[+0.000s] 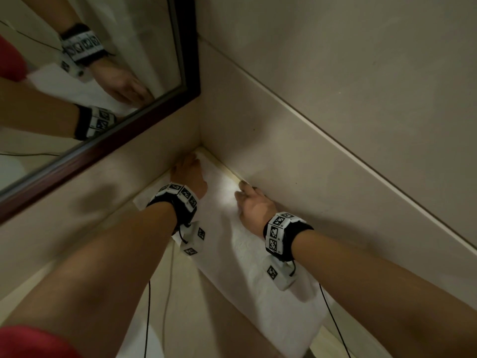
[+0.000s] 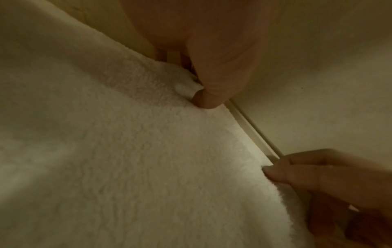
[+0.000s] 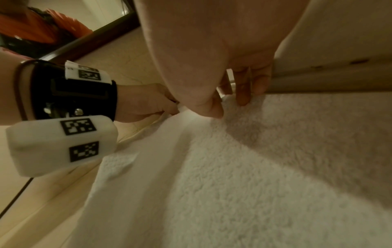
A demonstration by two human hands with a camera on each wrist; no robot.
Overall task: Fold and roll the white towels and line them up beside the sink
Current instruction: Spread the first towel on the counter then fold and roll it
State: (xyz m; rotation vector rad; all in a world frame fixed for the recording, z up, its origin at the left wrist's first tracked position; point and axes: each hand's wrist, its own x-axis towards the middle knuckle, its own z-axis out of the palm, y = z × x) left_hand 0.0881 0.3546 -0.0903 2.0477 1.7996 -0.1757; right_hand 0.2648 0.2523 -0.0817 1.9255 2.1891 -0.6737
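Left hand (image 1: 189, 174) and right hand (image 1: 254, 206) each pinching far towel (image 1: 247, 254) edge against wall (image 1: 296, 156). Risk: uneven pull skewing fold, corner slipping from thumb.

A bathroom, by the look of it: a dark-framed wall mirror (image 1: 189, 47) hangs above a pale counter (image 1: 196, 301) set into a corner of large beige wall tiles (image 1: 335, 73) with sealed joints. A white terry towel (image 1: 247, 254) lies spread along the counter against the wall, under dim, warm lighting
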